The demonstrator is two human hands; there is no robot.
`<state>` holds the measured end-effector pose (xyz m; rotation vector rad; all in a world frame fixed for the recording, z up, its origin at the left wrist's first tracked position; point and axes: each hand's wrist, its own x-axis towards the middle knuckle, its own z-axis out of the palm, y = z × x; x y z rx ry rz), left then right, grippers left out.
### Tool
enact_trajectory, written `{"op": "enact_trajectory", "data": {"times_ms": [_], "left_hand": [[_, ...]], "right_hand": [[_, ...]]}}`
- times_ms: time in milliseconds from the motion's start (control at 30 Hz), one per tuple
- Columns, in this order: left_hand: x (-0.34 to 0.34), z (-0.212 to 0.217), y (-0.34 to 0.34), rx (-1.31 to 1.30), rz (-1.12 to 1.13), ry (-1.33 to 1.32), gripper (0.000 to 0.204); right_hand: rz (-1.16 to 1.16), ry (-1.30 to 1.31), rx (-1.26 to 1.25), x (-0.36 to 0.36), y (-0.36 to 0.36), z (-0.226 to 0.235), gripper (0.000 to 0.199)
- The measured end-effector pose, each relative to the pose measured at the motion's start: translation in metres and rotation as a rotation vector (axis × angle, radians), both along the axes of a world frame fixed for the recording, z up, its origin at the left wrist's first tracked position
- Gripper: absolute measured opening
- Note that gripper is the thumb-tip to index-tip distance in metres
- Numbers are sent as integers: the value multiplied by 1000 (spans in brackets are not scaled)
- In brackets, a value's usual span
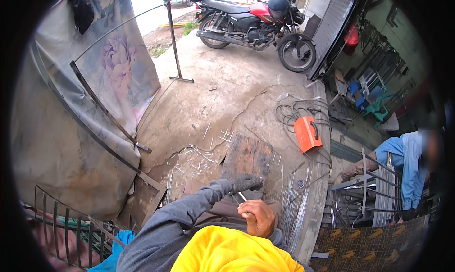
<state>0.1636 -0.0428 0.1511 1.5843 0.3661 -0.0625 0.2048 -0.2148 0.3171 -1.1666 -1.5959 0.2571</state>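
Item: thin metal rod (241,196), held in the closed bare right hand (258,217), long axis slanting up-left toward the gloved left hand (245,182). Left hand curled just above the rod tip, on the rusty steel plate (249,156); its grip cannot be told. Loose cut rods (204,156) lie farther off, up-left on the concrete.

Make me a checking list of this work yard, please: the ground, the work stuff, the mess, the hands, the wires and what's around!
Surface: cracked concrete ground, dusty and stained.
Job's things: thin metal rod pinched in the right hand; rusty metal plate lying flat just beyond.
Clutter: short rod offcuts scattered on the ground beside the plate.
Hands: left hand gloved, resting at the plate's near edge; right hand bare, closed on the rod.
Cables: loose coils by the orange welding machine.
Surroundings: parked motorcycle, floral tarp, another person at metal frames.
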Motion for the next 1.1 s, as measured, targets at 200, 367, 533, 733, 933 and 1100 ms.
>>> {"op": "enact_trajectory", "data": {"times_ms": [200, 367, 533, 733, 933, 1100], "left_hand": [[-2, 5, -15, 285, -52, -58, 50], [-7, -6, -25, 409, -31, -113, 49], [-12, -9, -36, 458, -17, -144, 48], [-11, -11, -29, 186, 118, -73, 47], [-60, -63, 15, 328, 751, 88, 43], [-152, -117, -7, 490, 677, 462, 36]], "right_hand": [[1, 4, 3, -2, -2, -2, 5], [4, -8, -12, 1, -2, -5, 5], [25, -14, 3, -5, -14, -8, 6], [46, -19, 20, -8, -20, -6, 7], [-26, 8, 29, -2, -12, -5, 5], [-171, 79, 65, 2, -14, -19, 14]]}}
